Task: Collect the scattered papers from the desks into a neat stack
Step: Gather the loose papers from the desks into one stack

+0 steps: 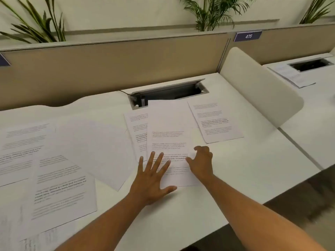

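White office desks run along a beige partition with palms behind it, and the near surface (235, 174) is strewn with printed papers. From my remote seat I judge the job barely begun. At frame centre both hands are on one sheet, the centre sheet (168, 134), which lies on top of another page (135, 129) poking out at its left. My left hand (152, 180) is spread flat, fingers splayed on the sheet's lower left corner, grasping nothing. My right hand (202, 163) is curled with fingertips on the sheet's right edge, seemingly pinching or nudging it; I cannot tell whether it has truly gripped.

Left to gather: a single page (213, 122) just right of centre, several overlapping sheets (59, 178) across the left of the frame, and one more paper (291, 75) on the neighbouring desk at upper right. No tidy stack exists yet.
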Demonstrator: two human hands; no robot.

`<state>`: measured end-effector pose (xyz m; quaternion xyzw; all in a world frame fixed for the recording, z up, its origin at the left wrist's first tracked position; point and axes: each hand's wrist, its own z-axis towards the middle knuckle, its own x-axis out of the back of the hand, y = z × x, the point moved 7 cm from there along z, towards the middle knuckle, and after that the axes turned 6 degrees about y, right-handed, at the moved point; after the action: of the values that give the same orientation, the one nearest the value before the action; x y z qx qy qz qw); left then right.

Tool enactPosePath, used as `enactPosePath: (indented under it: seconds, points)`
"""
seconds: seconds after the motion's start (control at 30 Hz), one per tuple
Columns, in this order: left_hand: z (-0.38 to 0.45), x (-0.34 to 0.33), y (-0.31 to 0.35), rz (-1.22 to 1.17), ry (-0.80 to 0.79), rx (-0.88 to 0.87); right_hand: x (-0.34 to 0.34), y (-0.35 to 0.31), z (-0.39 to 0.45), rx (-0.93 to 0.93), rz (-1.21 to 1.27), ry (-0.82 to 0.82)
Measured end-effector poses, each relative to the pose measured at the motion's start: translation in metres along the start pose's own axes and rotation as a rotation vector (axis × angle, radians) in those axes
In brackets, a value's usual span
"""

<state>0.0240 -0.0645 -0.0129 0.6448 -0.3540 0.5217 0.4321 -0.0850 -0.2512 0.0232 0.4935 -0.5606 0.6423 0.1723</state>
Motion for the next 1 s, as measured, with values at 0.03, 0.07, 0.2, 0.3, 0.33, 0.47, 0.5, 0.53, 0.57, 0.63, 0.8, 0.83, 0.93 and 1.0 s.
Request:
enactPosePath:
  seconds: [0.03,0.07,0.2,0.3,0.33,0.47,0.5,0.53,0.57,0.63,0.8,0.83,0.93,1.0]
  points:
    - [-0.001,-0.01,0.004,-0.011,-0.059,0.016,-0.004,0.007,0.006,-0.073,0.056,-0.003]
    - [-0.003,-0.018,0.007,-0.026,-0.079,0.029,-0.005,0.012,0.011,-0.157,0.123,-0.002]
    - [-0.011,-0.038,0.022,-0.051,-0.058,0.081,-0.018,0.019,0.023,-0.306,0.268,-0.039]
    - [-0.012,-0.042,0.026,-0.06,-0.057,0.106,-0.025,0.021,0.03,-0.347,0.352,-0.1]
    - [-0.012,-0.043,0.029,-0.079,-0.051,0.108,-0.027,0.022,0.032,-0.336,0.36,-0.122]
    - [-0.01,-0.029,0.036,-0.194,0.083,0.107,-0.019,0.024,0.042,-0.2,0.404,-0.194]
    - [-0.009,-0.022,0.036,-0.246,0.157,0.128,-0.015,0.025,0.045,-0.172,0.438,-0.224]
    - [-0.007,-0.013,0.033,-0.319,0.236,0.172,-0.011,0.028,0.048,-0.159,0.492,-0.257]
    - [-0.004,-0.006,0.029,-0.404,0.31,0.239,-0.006,0.032,0.05,-0.158,0.558,-0.289]
    - [0.001,0.006,0.018,-0.587,0.43,0.433,0.004,0.04,0.054,-0.158,0.694,-0.342]
    - [0.029,0.009,0.006,-1.312,0.381,0.915,0.021,0.055,0.061,-0.186,0.904,-0.472]
    - [0.037,0.004,0.009,-1.453,0.3,0.933,0.024,0.056,0.063,-0.183,0.919,-0.491]
    - [0.052,-0.006,0.024,-1.609,0.113,0.837,0.027,0.058,0.068,-0.14,0.932,-0.56]
    - [0.055,-0.012,0.027,-1.605,0.132,0.827,0.027,0.06,0.076,-0.112,0.866,-0.579]
